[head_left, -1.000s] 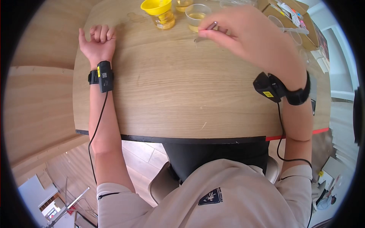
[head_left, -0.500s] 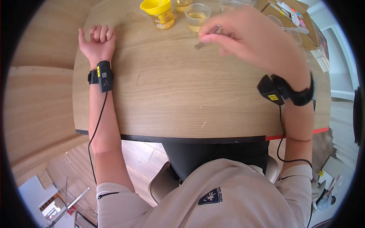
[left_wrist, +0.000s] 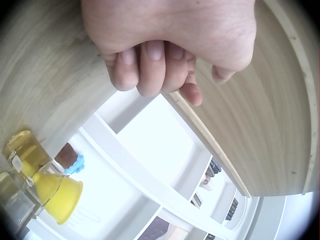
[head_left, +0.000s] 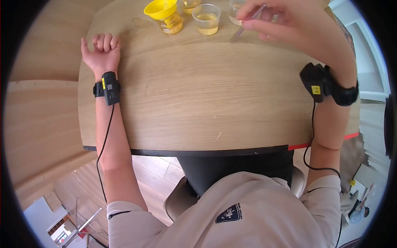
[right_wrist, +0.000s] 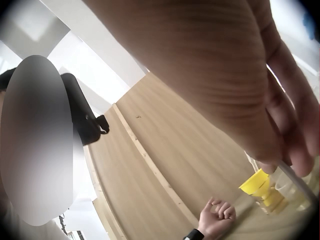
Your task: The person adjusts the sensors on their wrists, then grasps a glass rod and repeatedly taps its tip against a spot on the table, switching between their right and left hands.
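My right hand (head_left: 285,22) pinches a thin metal tool (head_left: 248,24) between thumb and fingers, its lower end tilted down to the left above the table. In the right wrist view the tool (right_wrist: 296,181) looks like a grey rod. A plastic cup (head_left: 206,20) with pale yellow liquid stands left of it, and another clear cup (head_left: 236,12) is partly behind the fingers. A yellow funnel (head_left: 160,7) sits on a glass beaker (head_left: 171,25) holding amber liquid. My left hand (head_left: 102,56) lies palm up on the table, fingers loosely curled, holding nothing.
Another container with yellow liquid (head_left: 190,5) stands at the table's far edge. A wet patch (head_left: 142,22) marks the wood (head_left: 186,91) left of the beaker. Wooden panels (head_left: 45,99) rise at the left; black and red tape lines the near edge.
The right hand has shifted right and slightly up with the tool. The head view has swung a little, so the cups and funnel appear further left and the box at the right is out of sight.
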Tool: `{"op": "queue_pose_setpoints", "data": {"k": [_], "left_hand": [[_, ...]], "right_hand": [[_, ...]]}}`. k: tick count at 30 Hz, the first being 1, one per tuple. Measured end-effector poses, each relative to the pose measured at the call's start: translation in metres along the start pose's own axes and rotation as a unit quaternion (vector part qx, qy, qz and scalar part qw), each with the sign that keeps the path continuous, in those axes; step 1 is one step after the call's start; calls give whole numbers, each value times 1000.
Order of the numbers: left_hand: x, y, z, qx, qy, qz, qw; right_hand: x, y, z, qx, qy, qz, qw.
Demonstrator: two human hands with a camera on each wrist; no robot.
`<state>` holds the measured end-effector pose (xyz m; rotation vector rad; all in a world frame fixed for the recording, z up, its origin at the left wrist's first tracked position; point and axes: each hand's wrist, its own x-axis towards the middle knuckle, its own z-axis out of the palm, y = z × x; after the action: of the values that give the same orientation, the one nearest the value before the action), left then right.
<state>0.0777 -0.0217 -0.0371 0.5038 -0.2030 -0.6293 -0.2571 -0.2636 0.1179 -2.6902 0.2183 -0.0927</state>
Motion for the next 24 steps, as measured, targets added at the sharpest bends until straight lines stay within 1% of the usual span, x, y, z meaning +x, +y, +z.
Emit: {"op": "queue_pose_setpoints", "data": {"k": [2,3,5,6,8,9,11,12,14,15,17,21,23,24], "left_hand": [[0,-1,2,2,1,6,1000],[0,-2,2,2,3,7,1000],[-2,-1,2,2,7,11,1000],[-2,-1,3,4,7,8,1000],[-1,-1,2,5,6,5,1000],[-1,-1,2,4,2,3,1000],[-1,-1,2,3,-4,0,1000],[-1,-1,2,5,-3,2,1000],[-1,0,2,8,-2,3,1000],[-1,0,2,6,-4,1,1000],[-1,0,3,3,-6,0,1000],[-1,-1,3,11,2,7,1000],[-2,-1,3,11,3,6,1000],[-2,-1,4,11,4,7,1000]], "right_hand": [[4,4,6,-60,27,-107,992],[7,7,8,-59,26,-108,992],[14,11,12,79,12,-33,996],[14,8,13,79,11,-34,996],[9,0,17,23,56,-68,996],[13,2,18,23,56,-68,996],[23,9,20,67,3,3,998],[24,9,22,67,3,3,998],[26,10,26,102,33,-19,994],[28,15,29,102,33,-19,994],[32,24,33,65,44,-80,994],[29,20,34,44,60,-62,995],[32,25,39,14,74,-108,991],[31,24,38,15,73,-108,991]]}}
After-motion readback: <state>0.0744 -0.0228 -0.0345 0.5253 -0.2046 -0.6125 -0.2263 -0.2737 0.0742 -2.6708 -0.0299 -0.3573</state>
